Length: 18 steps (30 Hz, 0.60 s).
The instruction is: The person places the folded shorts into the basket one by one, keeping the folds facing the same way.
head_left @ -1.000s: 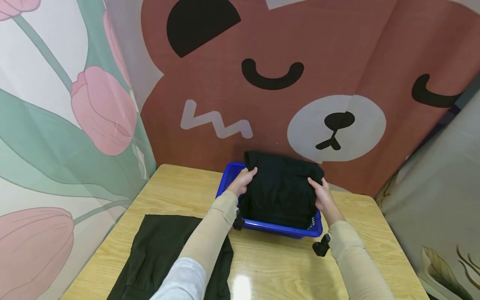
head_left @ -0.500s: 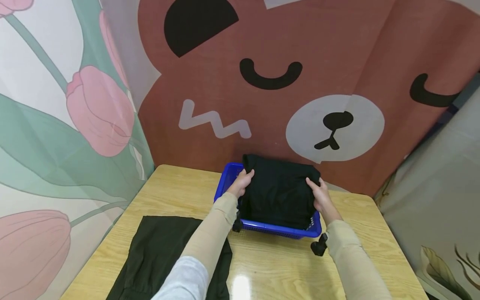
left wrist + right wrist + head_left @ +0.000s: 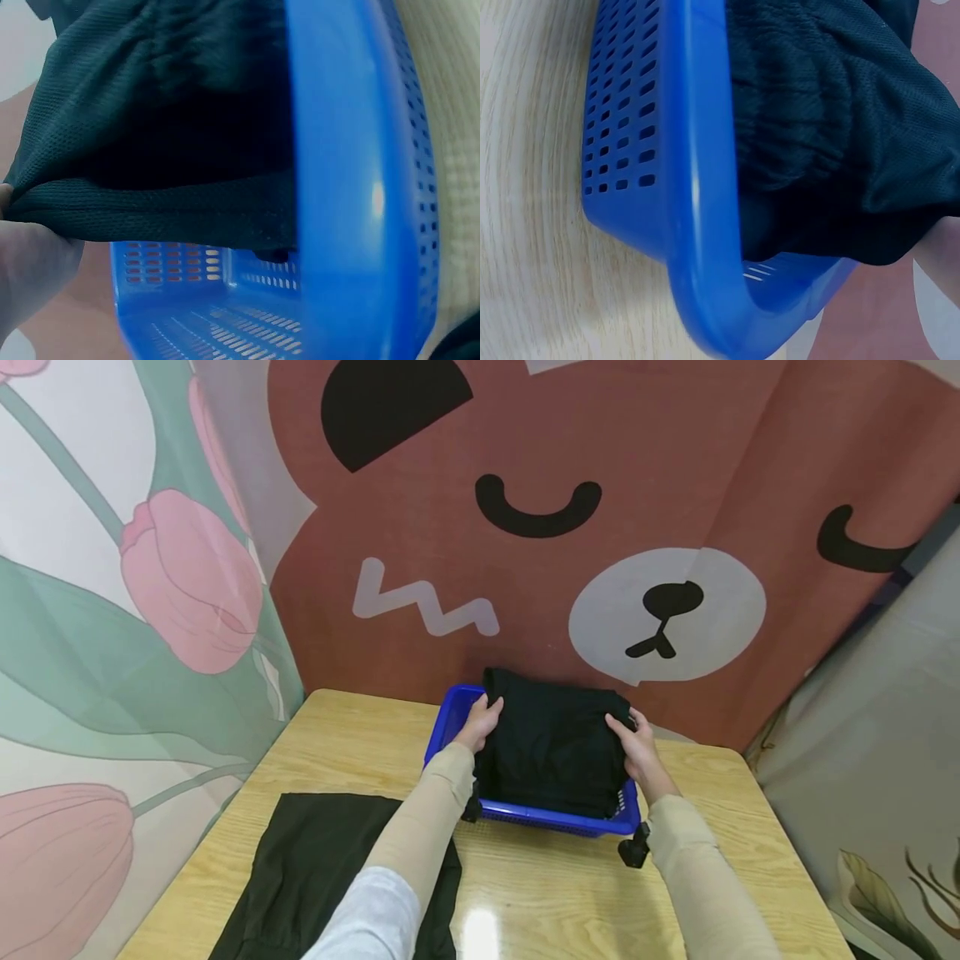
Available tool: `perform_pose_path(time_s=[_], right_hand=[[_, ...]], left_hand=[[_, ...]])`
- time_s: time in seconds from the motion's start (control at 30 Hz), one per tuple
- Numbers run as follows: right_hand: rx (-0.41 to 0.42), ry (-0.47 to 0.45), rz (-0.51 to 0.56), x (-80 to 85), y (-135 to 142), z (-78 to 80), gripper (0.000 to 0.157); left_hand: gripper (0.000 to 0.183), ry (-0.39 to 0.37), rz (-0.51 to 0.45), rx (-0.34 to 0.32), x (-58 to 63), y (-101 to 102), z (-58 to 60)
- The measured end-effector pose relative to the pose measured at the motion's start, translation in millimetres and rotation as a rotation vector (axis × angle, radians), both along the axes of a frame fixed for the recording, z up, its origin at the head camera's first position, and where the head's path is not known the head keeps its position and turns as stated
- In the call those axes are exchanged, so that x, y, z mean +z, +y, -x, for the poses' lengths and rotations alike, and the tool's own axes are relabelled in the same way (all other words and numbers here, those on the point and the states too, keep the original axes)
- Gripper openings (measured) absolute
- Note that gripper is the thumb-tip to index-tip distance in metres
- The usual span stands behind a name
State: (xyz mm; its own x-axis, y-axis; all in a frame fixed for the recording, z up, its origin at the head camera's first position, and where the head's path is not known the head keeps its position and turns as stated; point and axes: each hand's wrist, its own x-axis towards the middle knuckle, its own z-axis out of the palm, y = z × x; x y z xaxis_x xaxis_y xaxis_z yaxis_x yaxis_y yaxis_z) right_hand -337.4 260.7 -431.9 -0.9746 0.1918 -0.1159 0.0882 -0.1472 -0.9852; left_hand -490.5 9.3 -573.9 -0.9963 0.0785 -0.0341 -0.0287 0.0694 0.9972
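A folded black garment [image 3: 555, 743] with a gathered elastic band sits in the blue plastic basket [image 3: 448, 720], its far edge standing above the rim. My left hand [image 3: 480, 724] pinches its left edge between thumb and fingers, and my right hand [image 3: 636, 747] grips the right edge. In the left wrist view my thumb [image 3: 37, 262] presses on a fold of the cloth [image 3: 90, 202], and a slotted part of the basket shows beneath. Most of my right hand [image 3: 941, 251] is cut off by the right wrist view, where the cloth bulges over the basket rim [image 3: 697, 187].
Another black garment [image 3: 322, 852] lies flat at the front left of the wooden table [image 3: 555, 893], partly under my left forearm. A curtain with a bear print [image 3: 525, 602] hangs right behind the basket. Black wrist mounts [image 3: 634, 847] hang near the basket's front corners.
The garment's top edge has sunk slightly, and its right side has drawn a little inward with my right hand. Both hands keep their hold. The whole view has drifted slightly.
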Motion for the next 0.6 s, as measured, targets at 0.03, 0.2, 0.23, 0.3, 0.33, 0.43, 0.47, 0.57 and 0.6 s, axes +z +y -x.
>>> perform_pose_path(time_s=[0.03,0.2,0.23,0.3,0.33,0.43,0.47,0.57,0.6], right_hand=[[0.0,0.002,0.0,-1.2,0.0,0.2,0.07],[0.031,0.027,-0.045,-2.3,-0.5,-4.0,0.064],[0.043,0.032,-0.059,-1.3,-1.0,-5.8,0.063],[0.063,0.033,-0.085,0.3,-1.7,-9.1,0.061],[0.07,0.033,-0.095,0.9,-2.2,-10.5,0.06],[0.084,0.038,-0.112,1.3,-3.2,-12.6,0.059],[0.084,0.04,-0.118,0.6,-3.2,-12.6,0.059],[0.081,0.054,-0.156,-6.6,-0.4,-9.1,0.06],[0.078,0.059,-0.177,-10.4,1.0,-7.3,0.06]], left_hand=[[0.07,0.032,0.016,0.01,-3.8,-0.7,1.3],[0.061,-0.005,0.035,0.02,-4.0,-6.3,-3.1],[0.06,-0.013,0.042,0.02,-2.9,-7.7,-6.3],[0.058,-0.005,0.063,0.031,-10.6,-10.6,-5.8],[0.056,0.007,0.084,0.05,-19.5,-11.4,-0.1],[0.053,0.052,0.103,0.104,-60.6,-13.7,29.5],[0.053,0.064,0.105,0.126,-77.6,-13.8,43.3],[0.056,0.076,0.078,0.161,-116.5,-13.5,74.9],[0.059,0.072,0.068,0.162,-124.3,-13.4,80.4]])
